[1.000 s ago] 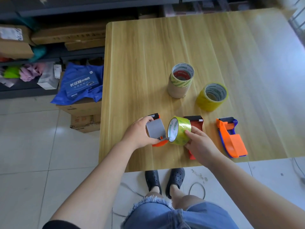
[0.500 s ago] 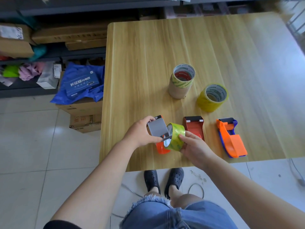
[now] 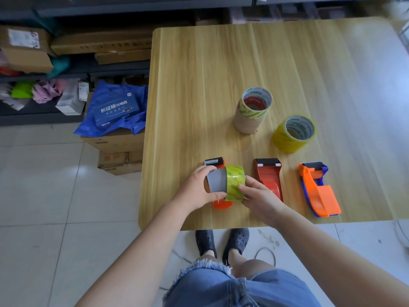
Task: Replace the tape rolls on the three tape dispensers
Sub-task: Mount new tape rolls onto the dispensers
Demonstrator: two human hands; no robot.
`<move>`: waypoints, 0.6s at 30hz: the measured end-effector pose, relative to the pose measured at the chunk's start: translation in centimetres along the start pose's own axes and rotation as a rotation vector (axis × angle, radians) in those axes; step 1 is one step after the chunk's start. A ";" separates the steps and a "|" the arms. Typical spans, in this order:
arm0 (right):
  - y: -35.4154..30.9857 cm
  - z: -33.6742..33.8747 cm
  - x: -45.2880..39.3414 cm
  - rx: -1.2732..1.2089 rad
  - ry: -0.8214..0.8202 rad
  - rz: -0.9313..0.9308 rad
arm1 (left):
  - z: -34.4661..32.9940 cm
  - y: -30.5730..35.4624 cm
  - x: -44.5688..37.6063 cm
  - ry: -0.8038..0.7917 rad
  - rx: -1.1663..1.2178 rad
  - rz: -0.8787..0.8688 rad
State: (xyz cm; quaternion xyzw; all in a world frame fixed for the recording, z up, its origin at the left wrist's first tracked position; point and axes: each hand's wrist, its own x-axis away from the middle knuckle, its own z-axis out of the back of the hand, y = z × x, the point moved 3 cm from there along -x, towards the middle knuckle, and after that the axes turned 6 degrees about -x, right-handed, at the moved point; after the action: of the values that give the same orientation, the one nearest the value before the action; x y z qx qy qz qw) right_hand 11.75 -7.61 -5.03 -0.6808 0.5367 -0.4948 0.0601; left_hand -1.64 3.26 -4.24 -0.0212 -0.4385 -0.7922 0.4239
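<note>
My left hand [image 3: 197, 190] grips the grey flap of an orange tape dispenser [image 3: 218, 183] at the table's front left. Against it my right hand [image 3: 257, 197] presses a yellow-green tape roll [image 3: 235, 183], which sits on edge right beside the grey flap. A red dispenser [image 3: 269, 176] lies just right of my hands, apart from them. Further right lies an orange and blue dispenser [image 3: 317, 189]. Behind them stands a stack of bare cardboard cores with a thin roll on top [image 3: 252, 113], and a full yellow roll [image 3: 293, 134] stands to its right.
The wooden table [image 3: 210, 74] ends just in front of my hands, with tiled floor to its left. Cardboard boxes and a blue bag [image 3: 112, 111] sit on the floor by the table's left edge. Dark shelves with parcels run along the back.
The yellow-green roll has turned from showing its open face to lying edge-on, and my right hand has pushed it left against the dispenser held in my left hand.
</note>
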 end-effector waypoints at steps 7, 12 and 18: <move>1.2 0.3 -1.0 0.172 0.054 -0.050 | -1.0 -1.3 0.4 -0.026 0.162 0.041; 1.3 0.2 -1.7 0.317 0.057 -0.061 | -2.0 -1.6 1.1 0.042 0.577 0.242; 1.3 0.3 -2.8 0.276 0.043 -0.128 | -2.6 -1.3 1.0 0.019 0.660 0.451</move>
State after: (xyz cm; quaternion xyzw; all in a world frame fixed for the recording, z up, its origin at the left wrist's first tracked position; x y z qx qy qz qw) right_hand 11.33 -6.08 -7.65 -0.6880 0.4204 -0.5813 0.1098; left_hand -2.24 1.08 -6.35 0.0278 -0.6498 -0.4958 0.5754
